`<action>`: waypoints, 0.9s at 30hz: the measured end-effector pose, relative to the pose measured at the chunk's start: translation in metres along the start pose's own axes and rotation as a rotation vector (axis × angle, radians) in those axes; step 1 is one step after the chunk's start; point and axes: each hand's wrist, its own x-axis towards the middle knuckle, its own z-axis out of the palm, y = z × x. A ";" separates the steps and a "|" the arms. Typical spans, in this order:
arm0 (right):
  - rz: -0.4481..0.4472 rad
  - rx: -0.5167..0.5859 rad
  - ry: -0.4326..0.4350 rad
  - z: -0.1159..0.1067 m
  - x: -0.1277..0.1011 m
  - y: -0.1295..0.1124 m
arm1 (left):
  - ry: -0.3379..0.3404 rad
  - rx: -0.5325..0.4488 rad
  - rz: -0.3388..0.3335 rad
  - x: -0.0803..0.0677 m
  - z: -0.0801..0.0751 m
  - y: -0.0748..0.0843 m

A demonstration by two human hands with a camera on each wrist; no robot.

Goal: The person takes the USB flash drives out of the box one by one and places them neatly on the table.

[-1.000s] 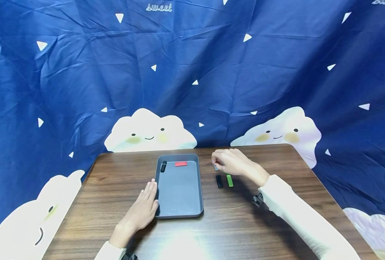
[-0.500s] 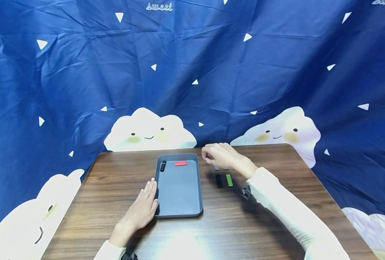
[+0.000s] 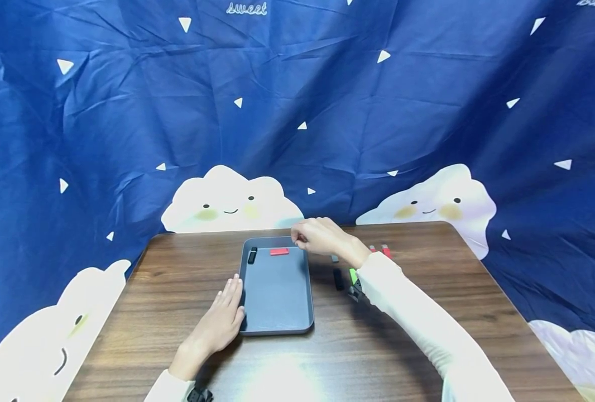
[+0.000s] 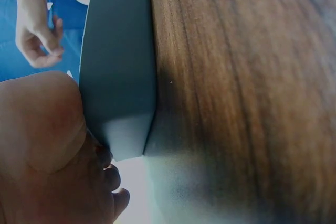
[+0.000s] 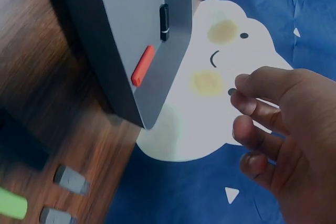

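My left hand lies with straight fingers along the left wall of a grey tray. A black USB stick and a red USB stick lie in the tray's far part. My right hand hovers over the tray's far right corner, fingers bent. In the right wrist view, the thumb and index fingertips are close together with no object showing; I cannot tell whether they hide something small. Beside the tray lie another black USB stick, a partly covered green one and a small grey piece.
Two red USB sticks with metal plugs show just beyond the right sleeve. The brown wooden table has a blue cloth backdrop with clouds behind it. A black device is worn at the right wrist.
My right hand has moved left from the loose USB sticks to the tray's far right corner. The red sticks behind the arm have come into view. My left hand and the tray stay put.
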 end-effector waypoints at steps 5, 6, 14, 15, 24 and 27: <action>0.008 0.010 -0.023 0.007 0.012 -0.006 | 0.000 0.002 0.003 0.000 0.000 -0.002; 0.006 0.009 -0.024 0.008 0.014 -0.008 | -0.004 0.001 0.001 0.001 0.000 -0.003; 0.004 0.018 -0.031 0.020 0.028 -0.014 | -0.009 0.001 0.003 0.002 0.001 -0.004; 0.007 0.018 -0.033 0.021 0.030 -0.014 | -0.009 0.002 0.003 0.002 0.001 -0.004; 0.005 0.036 -0.042 0.034 0.043 -0.017 | -0.001 -0.011 0.006 0.002 0.000 -0.003; 0.019 0.051 -0.053 0.037 0.045 -0.019 | 0.013 -0.022 0.019 0.002 0.002 -0.003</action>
